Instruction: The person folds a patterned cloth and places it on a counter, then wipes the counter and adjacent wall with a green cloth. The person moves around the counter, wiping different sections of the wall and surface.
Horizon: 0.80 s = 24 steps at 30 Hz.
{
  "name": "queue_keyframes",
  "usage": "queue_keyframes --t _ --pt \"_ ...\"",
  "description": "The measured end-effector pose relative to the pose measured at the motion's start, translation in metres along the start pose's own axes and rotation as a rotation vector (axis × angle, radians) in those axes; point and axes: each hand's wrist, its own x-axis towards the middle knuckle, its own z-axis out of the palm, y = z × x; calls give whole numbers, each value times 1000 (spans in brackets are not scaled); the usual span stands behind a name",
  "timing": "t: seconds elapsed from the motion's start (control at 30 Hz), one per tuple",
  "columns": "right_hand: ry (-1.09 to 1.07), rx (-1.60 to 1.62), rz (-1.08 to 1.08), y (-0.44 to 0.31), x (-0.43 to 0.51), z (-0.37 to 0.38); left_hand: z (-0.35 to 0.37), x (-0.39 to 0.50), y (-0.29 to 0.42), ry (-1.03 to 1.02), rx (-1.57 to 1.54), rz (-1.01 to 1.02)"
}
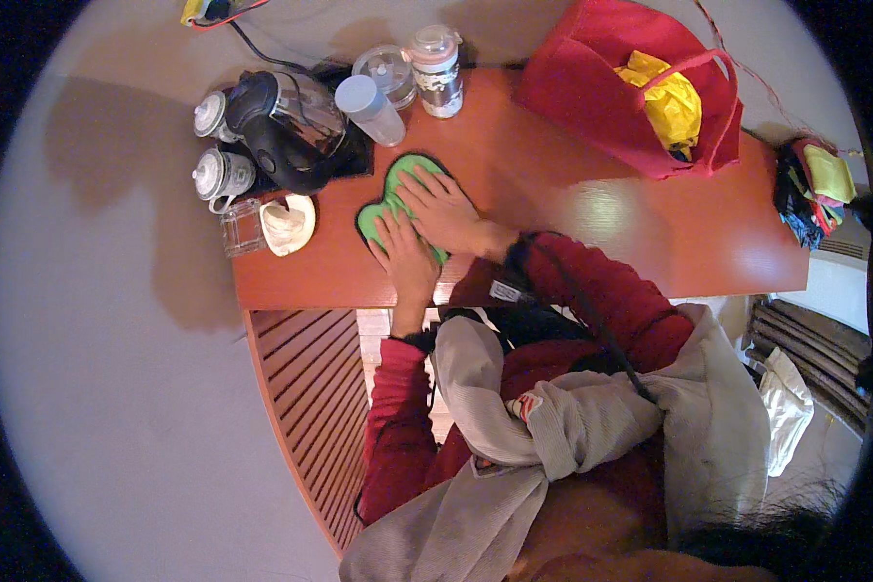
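Note:
A bright green fabric piece (399, 198) with dark edging and two rounded lobes lies flat on the reddish wooden table. My left hand (407, 253) rests palm down on its lower lobe, fingers spread and pointing up and away from me. Palm down as well, my right hand (440, 207) covers the middle and upper lobe. Much of the fabric's right part is hidden under both hands. Neither hand has its fingers closed around anything. Just beyond the fabric stands a clear plastic cup with a pale blue lid (371, 109).
An electric kettle (284, 131) and lidded mugs (222, 171) stand at the back left, near a cream-coloured dish (288, 224) and a clear plastic box (241, 227). Behind are a tumbler (438, 73) and a clear lidded jar (389, 69). A red felt bag (589, 87) sits back right; folded cloths (818, 185) lie far right.

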Motion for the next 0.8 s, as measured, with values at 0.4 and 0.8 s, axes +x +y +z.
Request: queue_keyframes --t 0.4,0.8 --pt "-156 -137 497 70 -163 -58 21 -14 114 -215 -84 420" --pt "-209 -184 353 29 -188 -65 13 -45 106 -250 -164 495"
